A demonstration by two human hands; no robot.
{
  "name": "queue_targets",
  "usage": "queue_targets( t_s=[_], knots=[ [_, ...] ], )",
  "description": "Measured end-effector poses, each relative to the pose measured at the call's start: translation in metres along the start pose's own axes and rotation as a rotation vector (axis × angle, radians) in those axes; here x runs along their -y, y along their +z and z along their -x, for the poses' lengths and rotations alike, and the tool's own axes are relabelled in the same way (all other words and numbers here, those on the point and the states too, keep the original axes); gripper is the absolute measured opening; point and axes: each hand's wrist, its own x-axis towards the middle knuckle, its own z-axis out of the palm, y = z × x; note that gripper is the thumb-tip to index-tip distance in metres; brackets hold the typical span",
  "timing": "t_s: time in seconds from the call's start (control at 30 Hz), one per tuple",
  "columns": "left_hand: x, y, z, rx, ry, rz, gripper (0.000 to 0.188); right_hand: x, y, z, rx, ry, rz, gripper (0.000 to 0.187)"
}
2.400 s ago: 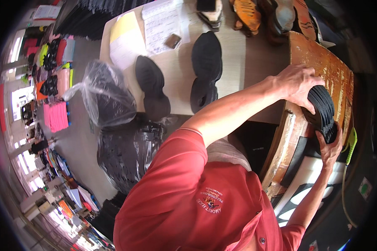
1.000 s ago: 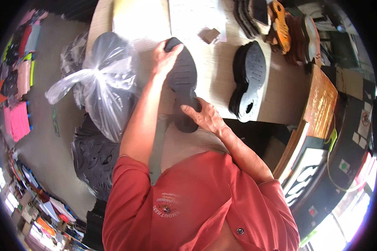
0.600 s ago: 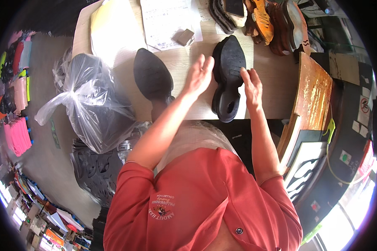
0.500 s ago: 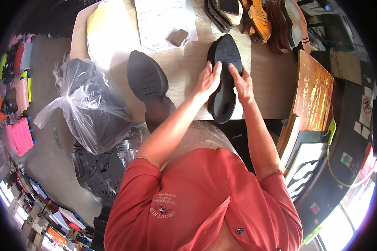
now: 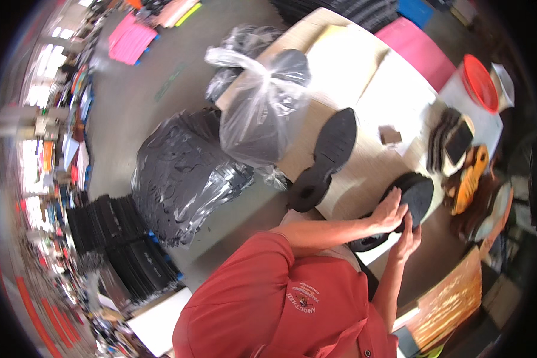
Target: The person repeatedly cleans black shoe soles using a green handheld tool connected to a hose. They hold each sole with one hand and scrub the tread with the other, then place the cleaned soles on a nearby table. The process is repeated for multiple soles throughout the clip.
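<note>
A stack of black shoe soles (image 5: pixel 420 194) lies on the table's near side, between my two hands. My left hand (image 5: pixel 389 213) grips its left edge, with fingers reaching over the top sole. From the right edge, my right hand (image 5: pixel 409 238) holds the same stack, with its thumb up on the sole's face. Part of the soles' narrow middle is hidden behind my hands. To the left, another black sole (image 5: pixel 335 143) with grooves across its forepart lies apart from the stack, its heel end reaching past the table edge.
A knotted clear plastic bag (image 5: pixel 259 116) of dark pieces sits at the table's left edge. Papers (image 5: pixel 394 89), a small brown block (image 5: pixel 390 135), a phone (image 5: pixel 459 143) and orange shoe forms (image 5: pixel 470 179) lie beyond. A large plastic-wrapped black bundle (image 5: pixel 182 173) rests on the floor.
The view has swung leftward, so the table now appears tilted and farther right. My hands stay on the stacked soles, and my left fingers now lie farther across the top.
</note>
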Motion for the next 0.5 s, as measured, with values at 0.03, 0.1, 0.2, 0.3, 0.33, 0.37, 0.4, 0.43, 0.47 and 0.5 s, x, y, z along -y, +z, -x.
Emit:
queue_targets(
  t_s=[0.03,0.1,0.2,0.3,0.33,0.37,0.4,0.43,0.47,0.5],
  knots=[
    [0.003,0.002,-0.001,-0.069,0.013,0.040,0.068,-0.003,-0.004,-0.001,0.038,-0.032,0.032,0.034],
    [0.007,0.002,-0.003,-0.067,-0.114,0.276,0.071,-0.009,-0.013,-0.008,0.014,0.111,-0.140,0.037],
    [0.006,-0.008,-0.012,-0.080,-0.229,0.341,0.083,-0.013,-0.020,-0.018,0.042,0.188,-0.280,0.053],
    [-0.002,-0.027,-0.019,-0.065,-0.382,0.501,0.097,-0.007,-0.018,-0.017,0.045,0.206,-0.347,0.054],
    [-0.005,-0.035,-0.019,-0.027,-0.376,0.616,0.094,-0.001,-0.016,-0.013,0.117,0.151,-0.327,0.053],
    [-0.008,-0.043,-0.019,0.017,-0.363,0.728,0.091,0.004,-0.013,-0.008,0.142,0.114,-0.323,0.052],
    [-0.010,-0.051,-0.018,0.080,-0.369,0.828,0.088,0.010,-0.011,-0.002,0.160,0.072,-0.342,0.052],
    [-0.013,-0.059,-0.017,0.129,-0.431,0.844,0.080,0.017,-0.008,0.005,0.165,0.012,-0.294,0.054],
    [-0.014,-0.068,-0.014,0.208,-0.434,0.921,0.080,0.022,-0.006,0.011,0.176,-0.028,-0.219,0.056],
    [-0.018,-0.075,-0.008,0.202,-0.452,0.936,0.074,0.028,-0.005,0.018,0.183,-0.076,-0.165,0.058]
  ],
)
